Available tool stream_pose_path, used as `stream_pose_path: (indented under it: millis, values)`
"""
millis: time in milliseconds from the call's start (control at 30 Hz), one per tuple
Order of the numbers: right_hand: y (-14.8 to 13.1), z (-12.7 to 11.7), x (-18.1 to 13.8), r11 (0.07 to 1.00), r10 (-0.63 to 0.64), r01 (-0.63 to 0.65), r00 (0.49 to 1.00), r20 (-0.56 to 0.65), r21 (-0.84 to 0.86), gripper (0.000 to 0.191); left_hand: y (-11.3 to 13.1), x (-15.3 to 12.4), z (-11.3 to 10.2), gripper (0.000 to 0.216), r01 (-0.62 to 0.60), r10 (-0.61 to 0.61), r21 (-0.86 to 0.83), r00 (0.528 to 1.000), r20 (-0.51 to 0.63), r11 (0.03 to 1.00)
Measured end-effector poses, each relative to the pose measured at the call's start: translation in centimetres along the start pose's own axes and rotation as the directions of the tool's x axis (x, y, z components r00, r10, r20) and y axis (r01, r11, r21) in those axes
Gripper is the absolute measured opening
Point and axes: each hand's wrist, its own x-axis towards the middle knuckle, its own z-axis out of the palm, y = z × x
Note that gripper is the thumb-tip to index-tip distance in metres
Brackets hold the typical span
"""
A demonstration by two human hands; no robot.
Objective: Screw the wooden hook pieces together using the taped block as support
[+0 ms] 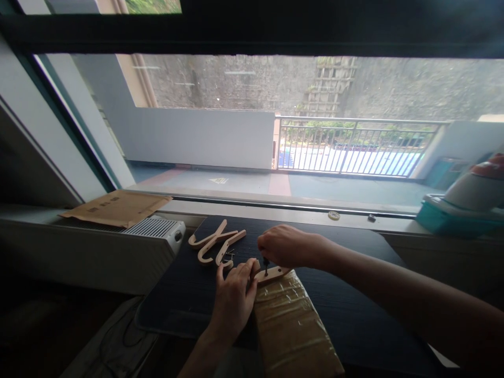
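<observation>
My right hand [281, 244] is closed around a screwdriver [266, 261]; most of its handle is hidden in my fist. The shaft points down at a hole in a pale wooden hook [273, 273]. This hook lies on the far end of a long brown block wrapped in shiny tape [293, 325]. My left hand [235, 286] grips the hook's near-left end between thumb and fingers, which cover part of it. Left of that hand, several similar wooden hooks [214, 245] lie overlapping on the dark table [354, 294]. Small screws [230, 255] sit beside them.
Behind the table runs a window sill with a tape roll [334, 216] and a small dark object [371, 218]. A brown envelope [118, 207] rests on a white radiator [155, 228] at left. A teal container [444, 214] stands at right. A large window fills the background.
</observation>
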Motion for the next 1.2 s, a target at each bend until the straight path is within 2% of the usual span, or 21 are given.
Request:
stream_pose_path:
  millis: [233,500,633,733,867,1033,1200]
  values:
    - [0.1,0.4,-0.5,0.992,0.128,-0.129,0.991,-0.048,-0.015,0.026,0.3,0.0,-0.4,0.035,-0.004,0.003,0.020,1.000,0.012,1.000]
    - [-0.2,-1.2,-1.4,0.999,-0.039,0.038,0.999,0.038,0.016,0.022,0.3,0.0,-0.4,0.035,0.007,-0.008,0.026,1.000,0.017,1.000]
    - [-0.1,-1.0,-1.1,0.996,-0.084,0.083,0.996,0.035,0.014,0.020,0.2,0.0,-0.2,0.035,-0.002,0.002,0.028,1.000,0.006,1.000]
    - [0.3,-0.3,-0.8,0.998,-0.067,0.067,0.998,-0.001,0.020,0.020,0.1,0.0,0.0,0.034,-0.013,0.013,0.029,1.000,-0.006,0.999]
    - [0.8,0.4,-0.4,0.998,0.017,-0.014,0.999,-0.048,0.062,0.023,0.2,0.0,-0.1,0.034,-0.016,0.016,0.035,1.000,-0.009,0.999]
    - [0.4,0.0,-0.5,0.991,0.128,-0.126,0.991,-0.045,0.040,0.025,0.2,-0.1,-0.3,0.034,-0.018,0.019,0.045,1.000,-0.015,0.999]
    - [-0.1,-1.3,-1.0,0.995,0.055,-0.054,0.998,0.008,-0.080,0.025,0.1,-0.2,-0.2,0.036,-0.027,0.029,0.051,0.999,-0.026,0.998]
